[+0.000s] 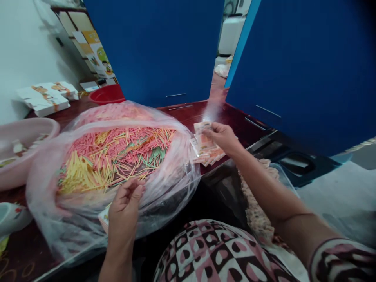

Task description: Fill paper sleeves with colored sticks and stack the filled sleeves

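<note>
In front of me lies a large clear plastic bag [173, 192], its mouth wide. Inside it are many thin pink, yellow and green sticks [117, 154]. My left hand [126, 205] is at the bag's near edge, fingers curled in toward the thumb; whatever they pinch is too small to make out. Beside its wrist a white printed card or packet [104, 217] shows in part. To the right of the bag, my right hand [221, 137] pinches the top of a small clear printed packet [204, 139]. Beneath that packet is a fanned pile of orange-patterned packets [210, 156].
On the left are a pink basin [17, 150], a white bowl [13, 219] and printed white boxes [47, 96]. A red basin [107, 94] stands behind the bag. Blue panels [155, 51] rise at the back. A bin with packed pieces [258, 196] is under my right arm.
</note>
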Motion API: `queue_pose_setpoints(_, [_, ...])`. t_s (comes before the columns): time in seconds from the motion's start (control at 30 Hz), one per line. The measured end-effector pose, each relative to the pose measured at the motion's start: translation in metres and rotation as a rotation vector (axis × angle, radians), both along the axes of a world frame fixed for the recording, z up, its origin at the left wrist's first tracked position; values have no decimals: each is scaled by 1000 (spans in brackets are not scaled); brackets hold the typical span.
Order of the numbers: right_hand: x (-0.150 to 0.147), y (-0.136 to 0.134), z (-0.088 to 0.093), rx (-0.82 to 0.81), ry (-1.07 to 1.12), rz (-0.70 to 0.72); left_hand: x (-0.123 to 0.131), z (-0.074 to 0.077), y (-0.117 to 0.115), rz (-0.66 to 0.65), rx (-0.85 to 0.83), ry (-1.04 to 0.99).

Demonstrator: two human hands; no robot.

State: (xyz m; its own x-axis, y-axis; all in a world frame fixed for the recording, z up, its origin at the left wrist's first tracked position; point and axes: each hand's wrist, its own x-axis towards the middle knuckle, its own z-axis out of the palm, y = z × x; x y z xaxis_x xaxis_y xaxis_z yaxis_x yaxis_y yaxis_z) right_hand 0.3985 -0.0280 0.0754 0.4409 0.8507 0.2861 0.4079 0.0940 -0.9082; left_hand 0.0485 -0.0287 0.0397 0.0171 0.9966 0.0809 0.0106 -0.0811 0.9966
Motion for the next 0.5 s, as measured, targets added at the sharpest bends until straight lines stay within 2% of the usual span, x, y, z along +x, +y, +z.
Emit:
queue_pose_setpoints(0.13, [29,0,-22,-203,-543,-232,-44,0,0,167,73,169])
queue_pose_setpoints(0.23, [35,-3,-42,-234,-826,-313,-80,-7,1,232,163,472])
queue_pose_setpoints(0.3, [35,-3,-47,-103,-893,-333,-96,-15,3,174,214,702])
queue_pose_setpoints(0.37, [26,-2,-44,86,-881,-301,-102,-25,6,107,209,878])
queue_pose_setpoints(0.43, [2,0,-35,253,-834,-202,-101,-32,9,82,185,1012])
queue_pose_setpoints(0.5, [-35,1,-27,330,-764,-55,-97,-33,11,74,165,1110])
